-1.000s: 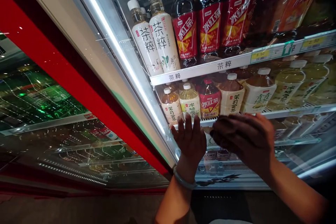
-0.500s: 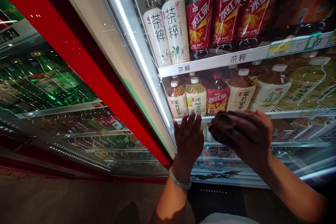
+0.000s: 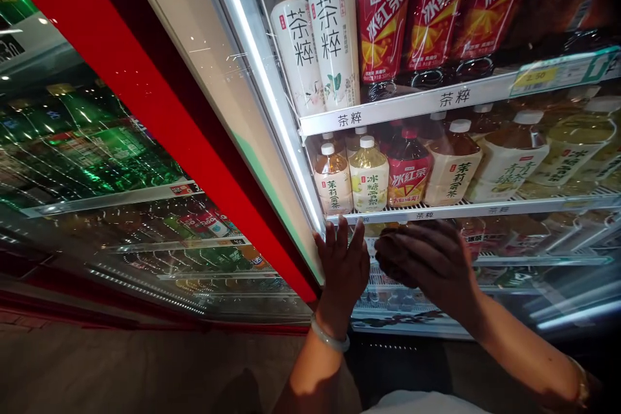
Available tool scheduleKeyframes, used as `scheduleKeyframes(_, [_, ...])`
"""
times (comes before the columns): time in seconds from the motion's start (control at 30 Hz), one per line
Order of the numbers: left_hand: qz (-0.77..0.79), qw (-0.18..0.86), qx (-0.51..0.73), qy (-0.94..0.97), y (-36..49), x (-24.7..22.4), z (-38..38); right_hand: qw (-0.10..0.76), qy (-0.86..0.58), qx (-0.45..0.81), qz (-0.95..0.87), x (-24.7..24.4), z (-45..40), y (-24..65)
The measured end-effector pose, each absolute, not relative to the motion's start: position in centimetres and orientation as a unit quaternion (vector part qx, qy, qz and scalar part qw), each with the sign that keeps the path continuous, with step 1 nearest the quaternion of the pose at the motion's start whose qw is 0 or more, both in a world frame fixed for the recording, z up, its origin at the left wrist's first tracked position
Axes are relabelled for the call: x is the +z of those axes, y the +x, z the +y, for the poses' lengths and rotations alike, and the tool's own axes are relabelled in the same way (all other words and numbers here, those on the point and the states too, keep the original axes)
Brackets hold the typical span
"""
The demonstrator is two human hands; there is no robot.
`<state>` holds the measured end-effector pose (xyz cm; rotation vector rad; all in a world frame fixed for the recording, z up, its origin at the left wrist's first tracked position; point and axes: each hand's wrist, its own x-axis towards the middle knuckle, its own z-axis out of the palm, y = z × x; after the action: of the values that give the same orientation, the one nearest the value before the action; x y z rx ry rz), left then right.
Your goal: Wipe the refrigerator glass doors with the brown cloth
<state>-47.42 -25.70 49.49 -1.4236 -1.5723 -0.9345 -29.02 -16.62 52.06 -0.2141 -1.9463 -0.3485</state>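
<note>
My right hand (image 3: 439, 265) is closed around a dark, crumpled cloth (image 3: 394, 257), which it holds up at the glass door (image 3: 490, 310) of a drinks cooler. Most of the cloth is covered by the fingers. To its left, my left hand (image 3: 343, 265) has its fingers spread and appears to lie against the glass near the door's left edge. A pale bangle (image 3: 330, 334) circles that wrist. Behind the glass, just above the hands, stand a jasmine tea bottle (image 3: 332, 181), a yellow-labelled pear drink bottle (image 3: 369, 176) and a red-labelled iced tea bottle (image 3: 409, 171).
A bright light strip (image 3: 262, 71) runs down the cooler's left side. Tall white tea bottles (image 3: 332, 45) and red-labelled bottles (image 3: 436, 13) fill the upper shelf. Beyond a red frame (image 3: 160, 116), a second cooler holds green bottles (image 3: 116, 136). Dark floor (image 3: 145, 369) lies below.
My right hand has moved left and slightly down with the cloth, closer to my left hand. The left hand's fingers have spread a little. The view has shifted slightly.
</note>
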Motion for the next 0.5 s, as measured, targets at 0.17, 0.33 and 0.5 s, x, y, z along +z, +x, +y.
scheduleKeyframes(0.17, [-0.613,0.410,-0.399,-0.545,-46.9,48.7,-25.0,0.635,-0.113,-0.160,-0.747,58.1,-15.7,-30.9])
scheduleKeyframes(0.33, [-0.632,0.412,-0.350,-0.555,-47.6,47.1,-25.2,0.592,-0.073,-0.160,-0.786,54.0,-17.4,-32.0])
scheduleKeyframes(0.5, [-0.630,0.436,-0.343,-0.544,-47.6,47.3,-25.3,0.541,-0.120,-0.106,-0.826,53.3,-16.5,-28.7])
